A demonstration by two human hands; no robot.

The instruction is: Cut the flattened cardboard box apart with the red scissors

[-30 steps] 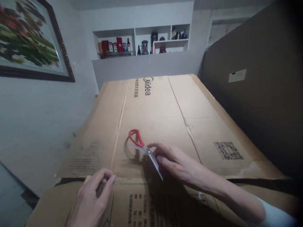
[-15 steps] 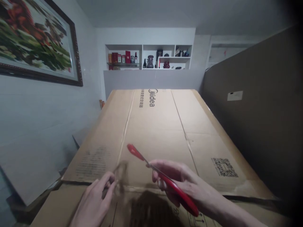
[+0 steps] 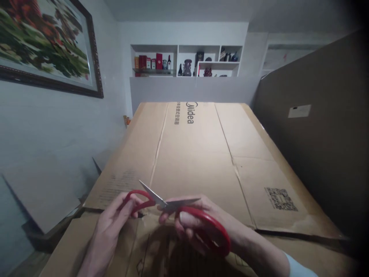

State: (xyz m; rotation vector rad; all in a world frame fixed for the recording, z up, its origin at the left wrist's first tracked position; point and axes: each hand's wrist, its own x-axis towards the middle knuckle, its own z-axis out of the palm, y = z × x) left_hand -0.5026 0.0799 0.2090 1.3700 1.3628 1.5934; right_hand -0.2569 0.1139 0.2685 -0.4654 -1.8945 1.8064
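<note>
From where I stand, the red-handled scissors (image 3: pixel 167 207) are up between the person's two hands, over the near edge of the big cardboard sheet (image 3: pixel 198 161), a little left of that edge's middle. The blades are spread wide: one points toward the sheet's far left corner, the other lies across in front of the right fingers. The left hand (image 3: pixel 111 219) is curled about one red loop, thumb and fingers closing on it. The right hand (image 3: pixel 213 209) is wrapped round the other loop, its thumb along the handle. With the shadow down there, I can't fairly tell which fingertips go through the loops, or whether the blade touches the right fingers.

Beneath the near edge is more cardboard (image 3: pixel 72 238); a printed square code (image 3: pixel 281 199) sits by the near right corner, and lettering (image 3: pixel 190 114) by the far edge.

I'd call the step in hand the handling of the opened scissors, a loop to each hand and no blade in the cardboard. The next move, to my mind, calls for a steady hold on both loops and fingers well away from the edges of the blades.
</note>
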